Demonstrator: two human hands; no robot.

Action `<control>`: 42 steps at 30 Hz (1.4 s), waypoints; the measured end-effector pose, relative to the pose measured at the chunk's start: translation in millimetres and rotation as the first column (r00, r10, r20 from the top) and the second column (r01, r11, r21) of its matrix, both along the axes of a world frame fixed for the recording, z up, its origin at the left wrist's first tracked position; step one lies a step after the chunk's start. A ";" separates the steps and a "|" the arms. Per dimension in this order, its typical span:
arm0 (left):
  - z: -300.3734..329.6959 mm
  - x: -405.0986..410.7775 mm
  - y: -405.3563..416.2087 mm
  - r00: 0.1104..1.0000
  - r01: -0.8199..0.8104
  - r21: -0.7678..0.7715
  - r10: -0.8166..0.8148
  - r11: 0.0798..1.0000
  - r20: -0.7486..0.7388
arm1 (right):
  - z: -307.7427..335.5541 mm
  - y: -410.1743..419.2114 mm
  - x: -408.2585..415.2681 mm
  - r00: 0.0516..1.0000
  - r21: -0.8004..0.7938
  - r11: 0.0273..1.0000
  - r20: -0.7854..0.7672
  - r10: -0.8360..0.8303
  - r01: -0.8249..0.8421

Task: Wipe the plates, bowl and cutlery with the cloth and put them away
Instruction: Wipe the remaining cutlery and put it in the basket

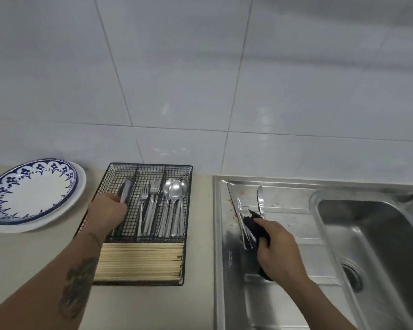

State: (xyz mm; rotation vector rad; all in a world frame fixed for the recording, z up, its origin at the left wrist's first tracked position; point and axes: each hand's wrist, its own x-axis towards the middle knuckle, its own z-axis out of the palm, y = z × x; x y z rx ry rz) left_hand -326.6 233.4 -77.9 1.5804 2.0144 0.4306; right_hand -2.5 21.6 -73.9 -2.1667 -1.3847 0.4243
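A left hand [107,210] grips a knife [126,192] in the wire cutlery tray's [187,210] nine-o'clock compartment; forks [148,206], spoons [174,201] fill others. The right hand [278,244] clutches a dark cloth [256,226].

Glossy white tiled wall [200,67] with thin grey grout lines, soft light glinting off it, beige countertop [141,306] below, steel sink [367,246] set at right
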 end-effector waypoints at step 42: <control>-26.1 238.7 -152.2 0.885 0.291 -0.034 -0.283 0.956 -0.370 | -23.7 -37.2 76.7 0.981 0.013 0.993 -0.154 0.118 -0.117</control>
